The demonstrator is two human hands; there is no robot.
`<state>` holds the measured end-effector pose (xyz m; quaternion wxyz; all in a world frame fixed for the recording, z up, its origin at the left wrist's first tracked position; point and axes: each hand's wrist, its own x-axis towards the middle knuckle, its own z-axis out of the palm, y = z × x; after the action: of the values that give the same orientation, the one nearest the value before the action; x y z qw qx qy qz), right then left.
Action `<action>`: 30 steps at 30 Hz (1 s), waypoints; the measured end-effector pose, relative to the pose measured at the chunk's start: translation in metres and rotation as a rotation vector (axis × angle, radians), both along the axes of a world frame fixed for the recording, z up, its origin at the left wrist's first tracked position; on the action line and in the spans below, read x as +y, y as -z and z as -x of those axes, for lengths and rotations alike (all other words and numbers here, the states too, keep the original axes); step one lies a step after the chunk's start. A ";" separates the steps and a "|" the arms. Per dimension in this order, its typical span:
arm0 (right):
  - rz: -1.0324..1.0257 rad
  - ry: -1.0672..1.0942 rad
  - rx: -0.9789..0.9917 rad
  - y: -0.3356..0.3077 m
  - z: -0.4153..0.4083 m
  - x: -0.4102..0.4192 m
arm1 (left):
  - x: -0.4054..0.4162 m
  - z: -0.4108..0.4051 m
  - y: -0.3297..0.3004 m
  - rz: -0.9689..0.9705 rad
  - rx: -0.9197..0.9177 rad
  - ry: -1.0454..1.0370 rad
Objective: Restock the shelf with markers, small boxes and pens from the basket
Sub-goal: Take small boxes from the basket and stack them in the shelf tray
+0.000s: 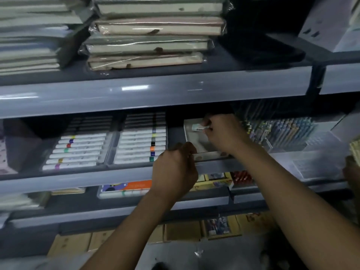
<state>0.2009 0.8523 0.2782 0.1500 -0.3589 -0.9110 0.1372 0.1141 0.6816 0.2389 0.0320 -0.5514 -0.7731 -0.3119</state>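
On the middle grey shelf [116, 178] stands a white open tray [194, 137]. My right hand [224, 133] reaches into it and pinches a small white box with a barcode [197, 127] near the tray's back. My left hand [175, 170] grips the tray's front edge [206, 155]. Left of the tray lie two trays of white markers with coloured bands [78, 151] [140, 143]. Packs of pens [280, 131] stand to the right in a clear bin. The basket is out of view.
The upper shelf [155, 92] overhangs the tray and carries stacks of wrapped notebooks [152, 34]. Lower shelves hold coloured boxes [124, 189] and brown cartons [181, 230]. Another person's hand [352, 172] shows at the right edge.
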 end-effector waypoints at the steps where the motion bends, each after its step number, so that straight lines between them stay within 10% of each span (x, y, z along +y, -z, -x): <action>1: -0.003 -0.002 -0.035 0.001 0.004 0.002 | -0.001 0.001 0.000 -0.011 -0.002 0.004; 25: 0.012 0.124 0.013 0.026 0.039 0.003 | -0.004 0.017 0.000 -0.011 -0.128 0.032; 30: 0.011 0.064 0.091 0.020 0.032 0.000 | -0.005 0.015 -0.016 -0.163 -0.695 -0.037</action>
<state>0.1689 0.8525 0.2580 0.1937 -0.3819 -0.8905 0.1536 0.0993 0.6770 0.2545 -0.1835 -0.3937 -0.7203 -0.5409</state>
